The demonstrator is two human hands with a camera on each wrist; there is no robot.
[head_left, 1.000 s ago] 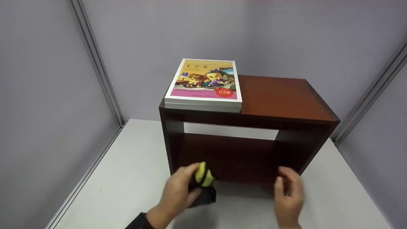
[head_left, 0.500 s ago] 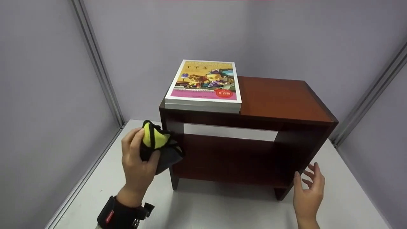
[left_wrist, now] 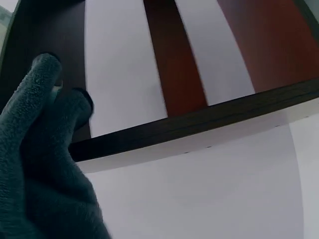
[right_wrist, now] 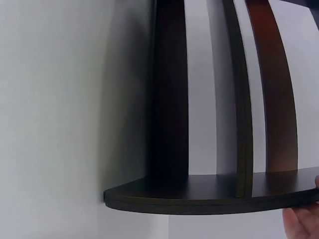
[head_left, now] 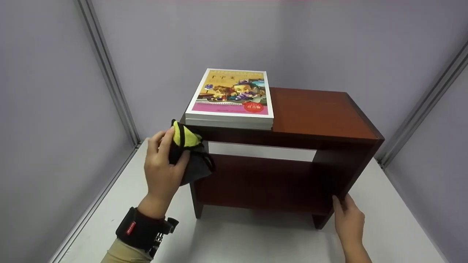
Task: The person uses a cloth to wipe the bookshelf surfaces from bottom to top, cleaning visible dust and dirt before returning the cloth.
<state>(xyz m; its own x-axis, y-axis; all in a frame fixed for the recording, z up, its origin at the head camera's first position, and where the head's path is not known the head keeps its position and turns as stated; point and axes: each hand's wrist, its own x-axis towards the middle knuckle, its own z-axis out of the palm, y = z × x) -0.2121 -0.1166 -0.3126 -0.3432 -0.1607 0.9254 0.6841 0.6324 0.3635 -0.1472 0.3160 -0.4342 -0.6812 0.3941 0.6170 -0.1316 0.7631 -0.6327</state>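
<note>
My left hand (head_left: 160,170) holds a bunched cloth (head_left: 195,168), yellow and grey with black edging, in front of the upper left corner of a reddish-brown wooden shelf unit (head_left: 318,111). In the left wrist view the cloth (left_wrist: 55,159) looks dark teal and hides the fingers. Low on the shelf's right side panel, my right hand (head_left: 349,221) grips the front edge, its thumb on the inner side and the other fingers mostly hidden behind the panel. Fingertips (right_wrist: 299,224) show against this side panel (right_wrist: 199,199) in the right wrist view.
Several stacked books (head_left: 234,89) with a colourful cartoon cover lie on the left half of the shelf's top. A lower board (head_left: 256,182) spans the unit. The white table (head_left: 120,204) is enclosed by grey partition walls (head_left: 65,109).
The left hand first carried the cloth from in front of the lower board to the shelf's left side, then slightly up. My right hand moved outward, then took hold of the right side panel.
</note>
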